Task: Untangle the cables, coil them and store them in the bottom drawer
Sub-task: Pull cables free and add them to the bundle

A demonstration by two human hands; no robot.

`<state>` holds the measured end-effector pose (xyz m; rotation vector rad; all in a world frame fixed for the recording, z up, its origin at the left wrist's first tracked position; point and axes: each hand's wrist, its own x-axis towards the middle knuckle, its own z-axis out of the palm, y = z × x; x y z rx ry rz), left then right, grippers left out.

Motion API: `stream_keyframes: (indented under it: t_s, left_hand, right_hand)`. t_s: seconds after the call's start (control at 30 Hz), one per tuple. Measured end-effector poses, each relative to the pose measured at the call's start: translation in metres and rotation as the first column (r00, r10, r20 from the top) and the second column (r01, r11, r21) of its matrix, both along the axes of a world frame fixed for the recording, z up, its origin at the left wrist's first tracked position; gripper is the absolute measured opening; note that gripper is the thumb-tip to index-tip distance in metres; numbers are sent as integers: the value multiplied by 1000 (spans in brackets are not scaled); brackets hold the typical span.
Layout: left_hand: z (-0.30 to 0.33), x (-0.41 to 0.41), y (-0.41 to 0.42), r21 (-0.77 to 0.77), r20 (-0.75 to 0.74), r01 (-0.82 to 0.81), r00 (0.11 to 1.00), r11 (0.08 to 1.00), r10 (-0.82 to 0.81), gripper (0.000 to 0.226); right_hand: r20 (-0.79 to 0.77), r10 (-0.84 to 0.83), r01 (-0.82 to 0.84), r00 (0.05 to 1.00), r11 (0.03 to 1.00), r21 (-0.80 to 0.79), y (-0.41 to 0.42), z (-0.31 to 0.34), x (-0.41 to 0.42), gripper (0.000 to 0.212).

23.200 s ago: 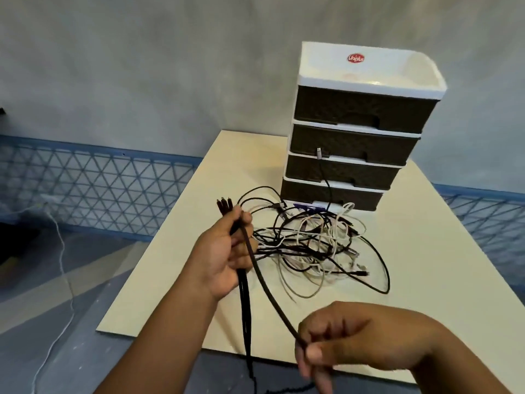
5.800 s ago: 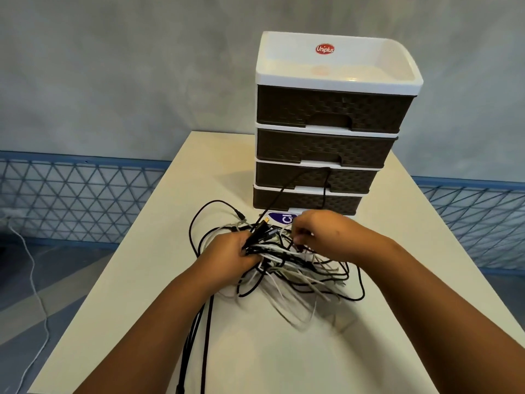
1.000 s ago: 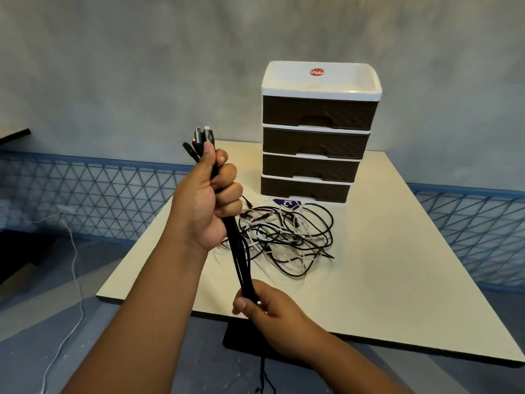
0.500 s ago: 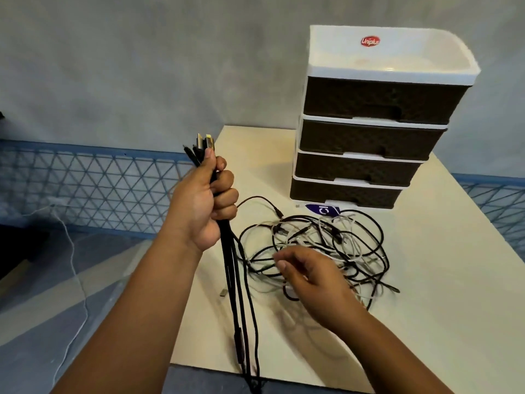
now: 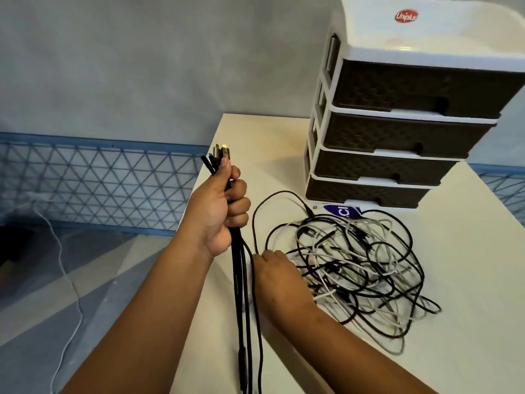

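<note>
A: Where are the cables?

B: Some black cables (image 5: 241,282) are in the left hand (image 5: 218,206). The fingers are curled tight round them, with the plugs standing up above the fist, and the long parts hang straight down past the near edge of the table (image 5: 460,280). The other cables lie as a tangled pile (image 5: 352,263) of black and white ones on the table, just near the drawer unit (image 5: 397,132).

A: And the right hand?

B: The right hand (image 5: 279,277) lies low, back upward, at the left edge of the pile, touching it. Its fingertips are under the cables, so I cannot tell if they pinch one.

A: The bottom drawer?

B: The bottom drawer (image 5: 363,193) is closed, like the three above it. A small blue tag (image 5: 342,211) lies in front of it.

A: Around the table?

B: On the left, a blue lattice fence (image 5: 93,183) and a white wire (image 5: 65,268) on the floor.
</note>
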<state>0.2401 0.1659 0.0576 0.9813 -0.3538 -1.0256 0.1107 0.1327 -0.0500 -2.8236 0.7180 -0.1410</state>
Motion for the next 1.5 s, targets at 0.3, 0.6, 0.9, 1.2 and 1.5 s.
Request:
stream_keyframes:
  t_s: [0.3,0.6,0.9,1.2,1.5]
  left_hand:
    - [-7,11,2,9,-48,25,999,1000,-24,34]
    - [-10,14,4,10,-69,64,996,998,-63,34]
    - [1,5,4,16,-71,106,992,994,-105,35]
    - [12,-24,-8,14,-63,145,988,989,-144,32]
    - [38,-61,-11,-2,-15,165,986,986,-165,53]
  right_hand:
    - [-26,-233,233,972,972,-2,-18,-5,6,13]
    - [167,-370,261,914,850,457,-40,36,-8,11]
    - [500,-582,19,641,664,748,-79,174,-44,20]
    - [843,-344,-486,414,699,524,-95,257,-59,5]
    - [732,-238,-547,638,529,649,-46,164,-85,7]
